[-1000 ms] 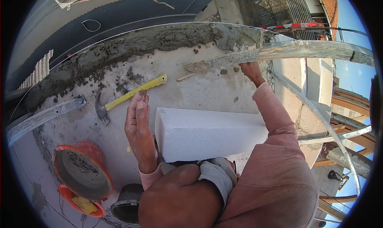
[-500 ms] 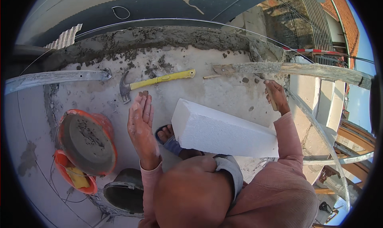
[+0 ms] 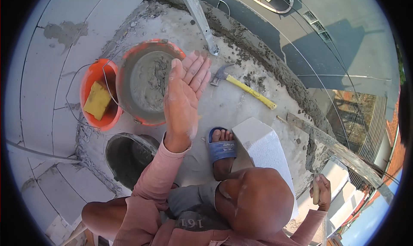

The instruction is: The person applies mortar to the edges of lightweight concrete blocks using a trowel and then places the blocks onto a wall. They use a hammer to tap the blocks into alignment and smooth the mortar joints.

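Tan handle (image 3: 316, 191) lies within the right fingers (image 3: 322, 181) (curled).

Pale, mortar-spattered floor (image 3: 221, 104): claw hammer (image 3: 249, 89), white block (image 3: 270, 151), mortar tub (image 3: 128, 76), orange bucket (image 3: 91, 84), black bucket (image 3: 118, 150).

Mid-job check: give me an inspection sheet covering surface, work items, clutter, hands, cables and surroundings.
Surface: pale floor, mortar crumbs scattered beyond the hammer.
Work items: white block near a sandaled foot; large orange tub containing grey mortar.
Clutter: hammer lying flat; small orange bucket with yellow sponge-like piece; black bucket; plank.
Hands: left hand open, holding nothing; right hand closed around a pale handle.
Cables: thin lines crossing upper right.
Surroundings: grey building surface, tiled roof far right.
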`<move>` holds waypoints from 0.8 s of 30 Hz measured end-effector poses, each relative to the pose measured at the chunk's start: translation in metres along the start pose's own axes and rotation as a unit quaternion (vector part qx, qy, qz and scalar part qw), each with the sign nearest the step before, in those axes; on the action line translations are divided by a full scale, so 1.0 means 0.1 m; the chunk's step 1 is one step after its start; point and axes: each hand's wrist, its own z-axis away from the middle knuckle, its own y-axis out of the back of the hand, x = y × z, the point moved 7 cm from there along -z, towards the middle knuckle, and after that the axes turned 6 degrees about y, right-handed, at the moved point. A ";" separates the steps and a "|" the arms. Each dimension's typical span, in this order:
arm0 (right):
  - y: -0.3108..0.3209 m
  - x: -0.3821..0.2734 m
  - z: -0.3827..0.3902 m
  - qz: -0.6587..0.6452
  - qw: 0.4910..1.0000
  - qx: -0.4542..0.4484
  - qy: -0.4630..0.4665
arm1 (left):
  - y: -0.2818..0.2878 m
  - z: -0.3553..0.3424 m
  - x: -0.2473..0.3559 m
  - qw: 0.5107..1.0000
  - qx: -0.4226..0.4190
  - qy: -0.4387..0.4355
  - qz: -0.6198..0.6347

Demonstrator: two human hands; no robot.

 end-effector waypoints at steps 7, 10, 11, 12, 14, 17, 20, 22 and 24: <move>-1.88 -1.50 -1.23 -0.031 0.977 -0.200 0.061 | 0.35 -0.74 1.26 0.984 0.016 -0.124 0.129; -2.64 -2.27 -1.70 -0.012 0.968 -0.230 0.096 | 0.55 -1.29 1.45 0.982 0.065 -0.079 0.156; -2.91 -2.49 -1.88 -0.005 0.965 -0.232 0.120 | 0.64 -1.51 1.43 0.983 0.075 -0.043 0.160; -3.12 -2.71 -2.06 0.004 0.963 -0.229 0.143 | 0.72 -1.73 1.36 0.983 0.081 -0.002 0.167; -3.54 -3.12 -2.46 0.039 0.955 -0.215 0.201 | 0.86 -2.16 1.25 0.985 0.099 0.028 0.136; -4.11 -3.65 -3.00 0.135 0.904 -0.180 0.364 | 0.97 -2.71 0.97 0.986 0.131 0.070 0.081; -4.77 -3.99 -3.32 0.225 0.853 -0.127 0.453 | 1.17 -3.20 0.72 0.980 0.170 0.089 0.052; -5.03 -4.12 -3.44 0.276 0.790 -0.056 0.545 | 1.21 -3.44 0.55 0.975 0.189 0.107 0.050; -5.23 -4.13 -3.40 0.351 0.728 0.002 0.589 | 1.23 -3.61 0.45 0.973 0.188 0.129 0.030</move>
